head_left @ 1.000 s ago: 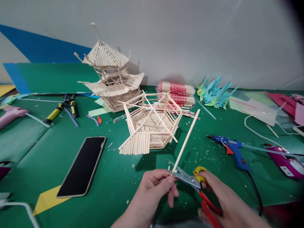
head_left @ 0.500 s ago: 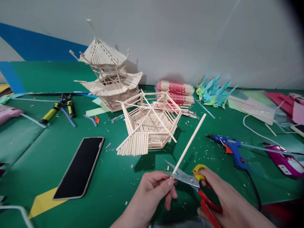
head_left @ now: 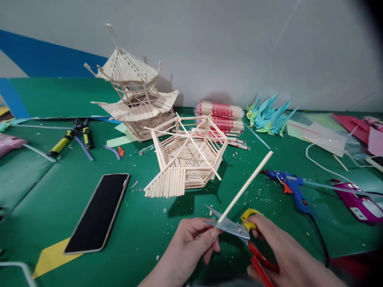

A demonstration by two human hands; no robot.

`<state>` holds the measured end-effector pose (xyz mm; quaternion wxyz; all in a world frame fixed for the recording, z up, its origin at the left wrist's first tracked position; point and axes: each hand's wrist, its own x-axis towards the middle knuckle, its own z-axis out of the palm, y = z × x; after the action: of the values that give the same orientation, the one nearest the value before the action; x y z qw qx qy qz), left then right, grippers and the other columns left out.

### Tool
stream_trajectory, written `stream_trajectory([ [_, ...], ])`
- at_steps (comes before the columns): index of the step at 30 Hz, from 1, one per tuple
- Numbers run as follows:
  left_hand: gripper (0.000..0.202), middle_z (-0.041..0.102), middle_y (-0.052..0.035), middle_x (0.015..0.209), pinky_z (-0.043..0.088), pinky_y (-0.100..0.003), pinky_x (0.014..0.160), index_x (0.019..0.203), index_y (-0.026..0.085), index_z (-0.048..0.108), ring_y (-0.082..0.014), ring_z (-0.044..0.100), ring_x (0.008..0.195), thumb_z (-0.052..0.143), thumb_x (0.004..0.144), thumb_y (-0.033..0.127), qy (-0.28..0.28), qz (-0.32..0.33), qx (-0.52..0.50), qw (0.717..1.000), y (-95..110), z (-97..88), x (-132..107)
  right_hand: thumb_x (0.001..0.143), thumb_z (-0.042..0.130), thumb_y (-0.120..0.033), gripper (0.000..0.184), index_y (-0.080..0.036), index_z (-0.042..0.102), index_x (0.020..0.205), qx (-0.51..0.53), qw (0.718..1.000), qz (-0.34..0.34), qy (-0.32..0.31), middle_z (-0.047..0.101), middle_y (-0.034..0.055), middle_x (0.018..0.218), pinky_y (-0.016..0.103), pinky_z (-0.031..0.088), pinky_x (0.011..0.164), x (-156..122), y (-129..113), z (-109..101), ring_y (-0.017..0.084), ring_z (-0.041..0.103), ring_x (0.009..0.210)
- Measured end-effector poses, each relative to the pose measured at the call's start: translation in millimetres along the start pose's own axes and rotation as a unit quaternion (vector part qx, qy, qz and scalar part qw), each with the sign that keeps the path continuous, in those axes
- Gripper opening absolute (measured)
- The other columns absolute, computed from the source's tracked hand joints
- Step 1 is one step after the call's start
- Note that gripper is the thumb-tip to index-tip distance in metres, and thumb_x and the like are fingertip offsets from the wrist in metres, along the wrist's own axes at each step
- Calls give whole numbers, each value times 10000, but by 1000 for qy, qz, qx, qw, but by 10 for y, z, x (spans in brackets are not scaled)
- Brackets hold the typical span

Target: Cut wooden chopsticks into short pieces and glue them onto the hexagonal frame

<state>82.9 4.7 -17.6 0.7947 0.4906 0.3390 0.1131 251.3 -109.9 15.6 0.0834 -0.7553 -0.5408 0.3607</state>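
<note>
Left hand (head_left: 191, 243): pinching the low end of the stick (head_left: 245, 186).
Right hand (head_left: 284, 255): wrapped round the red scissors (head_left: 239, 231) handles.
Stick: in the air over the green table (head_left: 143, 239), slanting up to the right.
Scissors: blades a little apart, stick between them.
Near: stick frame (head_left: 185, 159) behind, glue gun (head_left: 291, 187) right, phone (head_left: 97, 213) left.

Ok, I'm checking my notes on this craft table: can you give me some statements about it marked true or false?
The left hand holds a stick. True.
The right hand holds pliers. False: it holds scissors.
The phone lies left of the hands, screen dark. True.
The glue gun right of the stick is yellow. False: it is blue.
The scissors' blades meet the stick near its lower end. True.
</note>
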Motion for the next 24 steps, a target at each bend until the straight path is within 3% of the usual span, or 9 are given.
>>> stream_trajectory([
  [5, 340, 461, 14, 505, 212, -204, 408, 525, 108, 566, -57, 338, 417, 554, 768, 345, -18, -6, 40, 999, 0, -19, -3, 609, 554, -289, 502, -90, 459, 1060, -13, 999, 33, -23, 620, 161, 988, 324, 470, 746, 7, -72, -3, 247, 604, 819],
  [11, 364, 384, 41, 467, 184, -215, 418, 514, 114, 550, -60, 301, 429, 520, 798, 339, -44, 6, 53, 998, -8, -32, -12, 629, 506, -217, 388, -164, 478, 1013, 61, 998, -8, 15, 674, 57, 814, 223, 462, 592, -14, 9, 94, 193, 627, 697],
  [15, 285, 500, 15, 462, 236, -186, 382, 560, 100, 603, -49, 355, 377, 573, 757, 304, -32, -38, -18, 999, 5, -14, 17, 630, 515, -195, 316, -180, 530, 945, 106, 994, 0, 0, 666, 39, 789, 204, 454, 590, -5, -14, 56, 177, 616, 688],
  [18, 195, 602, -24, 515, 332, -190, 380, 667, 87, 652, -69, 455, 360, 612, 715, 272, -47, -80, -96, 991, 34, -12, 54, 643, 510, -180, 274, -193, 553, 914, 142, 989, 20, -46, 657, 13, 744, 206, 454, 589, 21, -42, 6, 168, 604, 667],
  [24, 162, 658, -46, 544, 421, -228, 466, 666, 82, 647, -120, 588, 405, 630, 692, 241, -56, -110, -147, 981, 101, -7, 98, 658, 520, -193, 254, -213, 570, 906, 204, 971, 76, -99, 637, -8, 645, 212, 454, 559, 28, 71, 21, 165, 596, 624],
])
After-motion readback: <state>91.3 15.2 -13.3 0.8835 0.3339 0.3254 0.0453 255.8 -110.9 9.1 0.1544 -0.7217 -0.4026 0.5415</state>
